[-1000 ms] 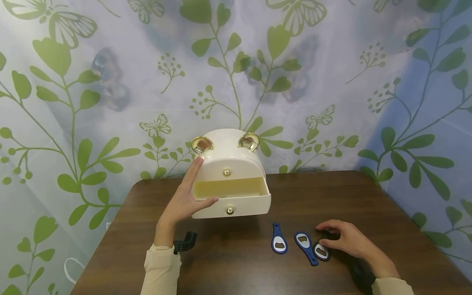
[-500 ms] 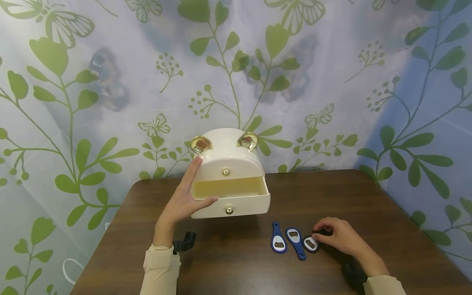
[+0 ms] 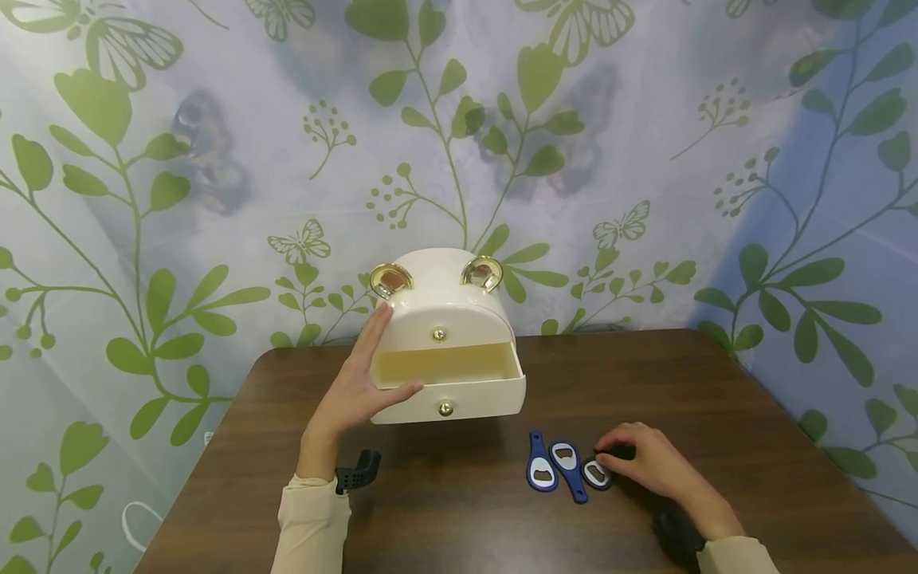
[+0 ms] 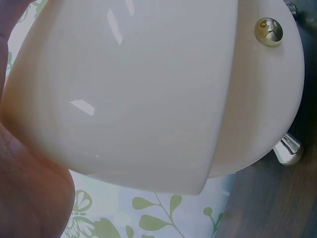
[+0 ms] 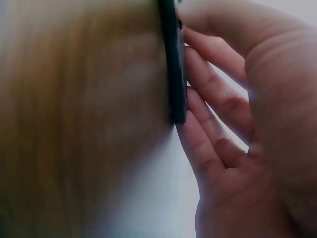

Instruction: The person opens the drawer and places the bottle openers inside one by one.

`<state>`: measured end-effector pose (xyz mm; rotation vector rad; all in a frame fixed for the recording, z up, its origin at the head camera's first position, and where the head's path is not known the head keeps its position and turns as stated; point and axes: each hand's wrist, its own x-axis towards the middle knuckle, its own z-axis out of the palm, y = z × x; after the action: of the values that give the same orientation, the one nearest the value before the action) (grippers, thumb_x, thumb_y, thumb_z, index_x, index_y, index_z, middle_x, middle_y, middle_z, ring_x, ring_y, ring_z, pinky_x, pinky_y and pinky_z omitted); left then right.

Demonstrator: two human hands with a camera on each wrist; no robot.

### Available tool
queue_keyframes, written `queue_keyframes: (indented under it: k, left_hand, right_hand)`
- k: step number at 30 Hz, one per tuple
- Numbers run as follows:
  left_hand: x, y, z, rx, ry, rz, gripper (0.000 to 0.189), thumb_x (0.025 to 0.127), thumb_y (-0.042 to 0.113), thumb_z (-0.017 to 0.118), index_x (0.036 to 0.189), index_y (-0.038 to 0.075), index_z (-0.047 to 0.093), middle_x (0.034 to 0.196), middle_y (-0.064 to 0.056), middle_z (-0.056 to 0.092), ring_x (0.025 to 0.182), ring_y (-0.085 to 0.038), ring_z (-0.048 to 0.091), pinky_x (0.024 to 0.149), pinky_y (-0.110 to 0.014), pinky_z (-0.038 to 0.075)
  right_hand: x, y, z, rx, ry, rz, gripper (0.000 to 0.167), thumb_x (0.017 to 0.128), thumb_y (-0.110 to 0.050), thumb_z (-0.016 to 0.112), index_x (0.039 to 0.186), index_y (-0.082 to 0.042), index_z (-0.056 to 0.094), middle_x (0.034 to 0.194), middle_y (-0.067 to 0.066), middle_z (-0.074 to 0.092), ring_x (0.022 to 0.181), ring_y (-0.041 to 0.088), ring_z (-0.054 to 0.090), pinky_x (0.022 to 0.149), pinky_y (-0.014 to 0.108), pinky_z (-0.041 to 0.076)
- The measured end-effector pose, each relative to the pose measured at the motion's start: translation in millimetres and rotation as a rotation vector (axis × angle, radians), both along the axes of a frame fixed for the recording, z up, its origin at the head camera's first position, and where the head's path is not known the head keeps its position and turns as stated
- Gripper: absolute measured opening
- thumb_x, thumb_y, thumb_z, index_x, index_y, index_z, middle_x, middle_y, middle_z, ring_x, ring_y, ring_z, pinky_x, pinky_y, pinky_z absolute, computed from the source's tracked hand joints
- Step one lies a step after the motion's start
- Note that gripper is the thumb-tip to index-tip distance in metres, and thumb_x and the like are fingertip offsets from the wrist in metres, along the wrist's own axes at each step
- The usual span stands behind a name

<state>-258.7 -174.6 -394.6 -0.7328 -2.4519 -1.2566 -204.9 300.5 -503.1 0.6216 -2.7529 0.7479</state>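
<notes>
A white rounded drawer box (image 3: 445,279) with gold ear-shaped ornaments stands on the table, its lower drawer (image 3: 484,400) pulled out and nothing visible inside. My left hand (image 3: 350,400) lies against the box's left front, fingers straight and thumb along the drawer's rim; the left wrist view shows the palm beside the glossy white shell (image 4: 148,89). To the right, my right hand (image 3: 656,461) pinches a black bottle opener (image 3: 596,473) by its handle, which the fingers partly hide. Seen edge-on in the right wrist view, this opener (image 5: 176,79) sits between thumb and fingertips.
Two blue bottle openers, one at the left (image 3: 541,464) and one in the middle (image 3: 569,470), lie beside the black one on the brown wooden table (image 3: 445,510). A leaf-patterned cloth (image 3: 287,159) hangs behind. A white cable (image 3: 139,522) shows at the left.
My right hand has moved left with the black bottle opener. The middle blue opener has shifted left too, closer to the other blue one. My left hand keeps its place.
</notes>
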Motion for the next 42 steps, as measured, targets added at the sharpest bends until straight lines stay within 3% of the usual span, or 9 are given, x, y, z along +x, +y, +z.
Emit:
queue_keyframes:
  k: [12,33,42]
  left_hand:
    - [-1.1,0.0,0.4,-0.002,0.008,0.001,0.118,0.077,0.035,0.092,0.166,0.039,0.013,0.172,0.015,0.009,0.159,-0.018,0.015,0.122,-0.059,0.026]
    - [0.4,-0.1,0.8,0.002,0.001,-0.005,0.118,0.078,0.035,0.092,0.166,0.036,0.013,0.172,0.014,0.009,0.159,-0.019,0.013,0.122,-0.061,0.025]
    - [0.7,0.5,1.4,0.002,-0.001,-0.005,0.118,0.078,0.034,0.092,0.166,0.036,0.014,0.172,0.014,0.009,0.159,-0.019,0.013,0.122,-0.061,0.025]
  right_hand:
    - [-0.8,-15.7,-5.6,-0.032,0.054,0.182,0.015,0.087,-0.02,0.084,0.091,-0.033,0.078,0.09,-0.022,0.069,0.088,0.001,0.058,0.074,0.03,0.051]
    - [4.4,-17.6,-2.4,0.049,0.078,0.208,0.017,0.093,-0.016,0.076,0.09,-0.027,0.064,0.09,-0.021,0.057,0.088,0.002,0.049,0.073,0.031,0.043]
    - [3.9,-14.8,3.5,0.015,-0.028,0.179,0.005,0.1,-0.02,0.068,0.096,-0.02,0.065,0.091,-0.018,0.061,0.086,0.0,0.051,0.071,0.03,0.047]
